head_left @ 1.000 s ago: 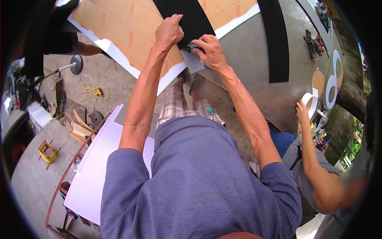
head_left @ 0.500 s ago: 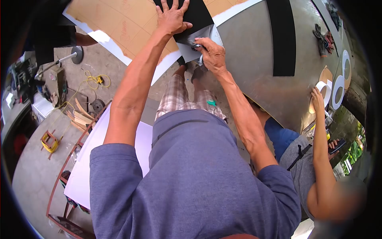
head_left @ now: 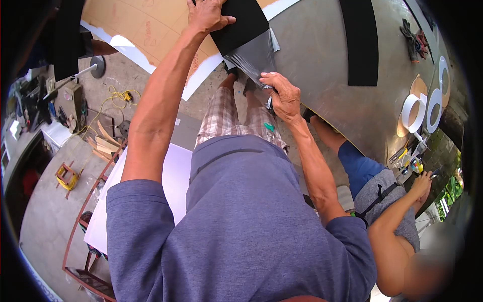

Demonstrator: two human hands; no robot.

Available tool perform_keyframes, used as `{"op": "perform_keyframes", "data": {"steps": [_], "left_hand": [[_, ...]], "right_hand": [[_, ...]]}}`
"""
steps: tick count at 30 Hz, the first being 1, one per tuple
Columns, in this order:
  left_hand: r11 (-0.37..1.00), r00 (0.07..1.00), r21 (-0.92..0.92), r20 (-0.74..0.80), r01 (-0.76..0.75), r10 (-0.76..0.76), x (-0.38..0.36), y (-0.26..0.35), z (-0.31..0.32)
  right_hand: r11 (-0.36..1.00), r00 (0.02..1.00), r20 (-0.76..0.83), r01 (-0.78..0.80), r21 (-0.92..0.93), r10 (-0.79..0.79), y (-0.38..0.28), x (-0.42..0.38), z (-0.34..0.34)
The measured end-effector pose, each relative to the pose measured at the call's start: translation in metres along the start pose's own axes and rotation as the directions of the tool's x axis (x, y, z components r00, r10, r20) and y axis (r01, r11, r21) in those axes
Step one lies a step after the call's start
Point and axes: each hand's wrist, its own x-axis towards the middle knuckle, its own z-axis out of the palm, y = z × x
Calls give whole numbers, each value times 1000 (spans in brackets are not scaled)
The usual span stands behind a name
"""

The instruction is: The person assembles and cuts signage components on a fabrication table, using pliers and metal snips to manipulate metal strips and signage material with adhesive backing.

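At the top of the head view, my left hand (head_left: pixel 206 16) presses on a black sheet (head_left: pixel 245 24) with its thumb spread out; its fingertips are cut off by the frame edge. The sheet lies over brown paper-covered board (head_left: pixel 168 32) with ragged white edges. My right hand (head_left: pixel 285 98) is closed on a bunched end of thin transparent plastic film (head_left: pixel 254 54). That film stretches in creases from the near edge of the black sheet down to my fingers.
A long black strip (head_left: pixel 361 43) lies on the grey metal table (head_left: pixel 312 60). White rings (head_left: pixel 413 114) and dark gloves (head_left: pixel 410 40) are at its right. A co-worker (head_left: pixel 385 194) stands at right. Yellow cord (head_left: pixel 108 103) and wood offcuts (head_left: pixel 104 142) lie on the floor at left.
My right hand has pulled down and to the right, drawing out more film from the black sheet. My left hand has shifted slightly up and left. The co-worker's hand has left the white rings.
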Motion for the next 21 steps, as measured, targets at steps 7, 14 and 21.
{"op": "perform_keyframes", "data": {"steps": [7, 14, 21], "left_hand": [[1000, 1000, 6, 3, 4, -4, -1, 0, -2], [1000, 1000, 1, -9, -13, 13, 2, 0, 0], [999, 1000, 33, -14, 1, -1, 3, 3, 1]], "right_hand": [[998, 996, 60, -65, 20, 63, -12, -31, -22], [989, 986, 126, -120, 88, 109, -22, -49, -56], [677, 793, 163, -591, 438, 588, -11, -142, -134]]}}
